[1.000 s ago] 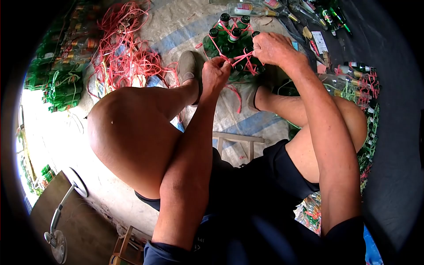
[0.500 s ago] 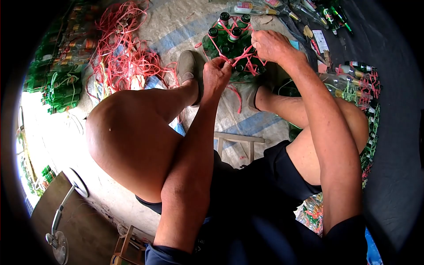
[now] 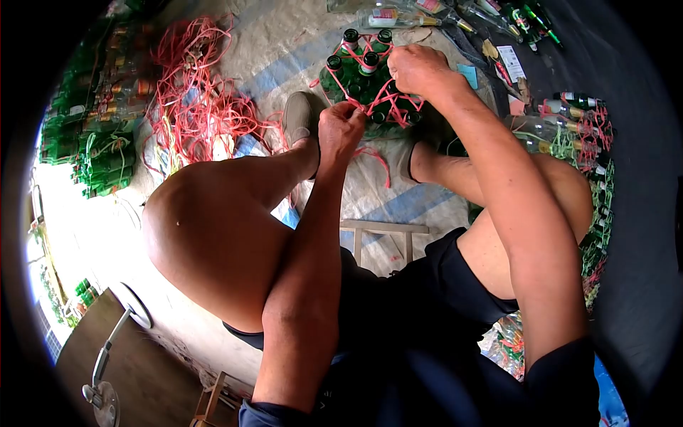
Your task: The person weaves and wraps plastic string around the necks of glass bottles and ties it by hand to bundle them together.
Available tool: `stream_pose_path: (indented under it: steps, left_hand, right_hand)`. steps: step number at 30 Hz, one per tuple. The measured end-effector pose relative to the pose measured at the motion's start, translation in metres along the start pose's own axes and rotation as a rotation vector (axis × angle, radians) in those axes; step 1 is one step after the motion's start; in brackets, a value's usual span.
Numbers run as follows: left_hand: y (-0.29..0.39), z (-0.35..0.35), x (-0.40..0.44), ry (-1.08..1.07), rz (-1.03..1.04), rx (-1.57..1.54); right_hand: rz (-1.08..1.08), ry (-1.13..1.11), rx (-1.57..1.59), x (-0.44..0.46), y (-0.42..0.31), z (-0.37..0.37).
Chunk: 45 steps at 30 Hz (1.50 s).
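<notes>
Several green bottles (image 3: pixel 363 87) stand upright in a cluster between the feet, with pink twine (image 3: pixel 356 104) laced around and between their necks. At the cluster's near left edge, my left hand (image 3: pixel 342 122) is closed in a pinch on the pink twine. My right hand (image 3: pixel 418 69) is closed at the cluster's right side, above the bottle necks, with a strand of the twine running to its fingers. The fingertips of my right hand are partly hidden.
A tangled heap of pink twine (image 3: pixel 192 99) lies at the left, beside stacked green bottles (image 3: pixel 107 160). Clear bottles (image 3: pixel 388 18) lie at the top. More tied bottles (image 3: pixel 562 132) are at the right. A wooden frame (image 3: pixel 384 228) is between the legs.
The bottles and both hands appear a little further left in view. My right hand has drawn closer to the bottles' right side, still with the twine. My left hand keeps its pinch.
</notes>
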State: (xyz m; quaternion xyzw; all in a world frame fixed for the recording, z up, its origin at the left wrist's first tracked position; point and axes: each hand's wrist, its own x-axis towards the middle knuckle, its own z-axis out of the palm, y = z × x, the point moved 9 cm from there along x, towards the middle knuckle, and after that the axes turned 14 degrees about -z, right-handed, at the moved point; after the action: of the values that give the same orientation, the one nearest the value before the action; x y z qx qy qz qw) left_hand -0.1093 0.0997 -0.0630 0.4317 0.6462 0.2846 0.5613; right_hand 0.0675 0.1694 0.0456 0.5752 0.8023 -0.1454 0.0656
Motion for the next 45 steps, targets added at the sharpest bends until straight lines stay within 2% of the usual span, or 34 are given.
stream_pose_path:
  steps: [2, 6, 9, 10, 13, 15, 17, 20, 25, 33, 34, 37, 38, 42, 45]
  left_hand:
    - [-0.004, -0.002, 0.003, -0.005, 0.009, -0.008]
    - [-0.001, -0.005, -0.002, -0.033, -0.027, -0.046]
    - [0.003, -0.013, -0.002, 0.008, 0.040, -0.060]
    - [0.001, -0.015, -0.003, -0.008, -0.008, -0.072]
    - [0.016, -0.020, -0.007, 0.027, 0.083, 0.003]
    - [0.027, -0.025, -0.016, 0.067, 0.095, 0.149]
    - [0.034, -0.027, -0.019, 0.091, 0.119, 0.257]
    - [0.039, -0.029, -0.013, 0.110, 0.171, 0.340]
    - [0.050, -0.037, -0.014, 0.129, 0.237, 0.420]
    - [0.062, -0.043, -0.027, 0.136, 0.179, 0.473]
    - [0.062, -0.043, -0.027, 0.125, 0.161, 0.478]
    - [0.064, -0.042, -0.024, 0.083, 0.146, 0.559]
    - [0.066, -0.043, -0.026, 0.091, 0.173, 0.533]
    - [0.066, -0.043, -0.030, 0.086, 0.241, 0.468]
    - [0.071, -0.042, -0.035, 0.095, 0.255, 0.473]
  right_hand:
    - [0.067, -0.017, 0.044, -0.002, 0.006, 0.005]
    - [0.142, 0.141, 0.074, -0.013, 0.008, 0.005]
    - [0.219, 0.069, 0.216, -0.025, 0.019, 0.015]
    - [0.222, 0.065, 0.239, -0.031, 0.018, 0.017]
    - [0.298, 0.283, 0.326, -0.048, 0.015, 0.013]
    - [0.234, 0.518, 0.366, -0.059, 0.000, 0.007]
    - [0.182, 0.583, 0.430, -0.072, -0.022, 0.012]
    - [0.147, 0.496, 0.317, -0.089, -0.058, 0.019]
    - [0.169, 0.534, 0.285, -0.091, -0.062, 0.017]
    - [0.218, 0.469, 0.314, -0.087, -0.062, 0.033]
    - [0.157, 0.583, 0.255, -0.091, -0.068, 0.026]
    - [0.135, 0.565, 0.287, -0.087, -0.073, 0.033]
    - [0.024, 0.721, 0.194, -0.086, -0.079, 0.028]
    - [0.034, 0.728, 0.177, -0.083, -0.083, 0.027]
    - [-0.046, 0.790, 0.201, -0.081, -0.088, 0.027]
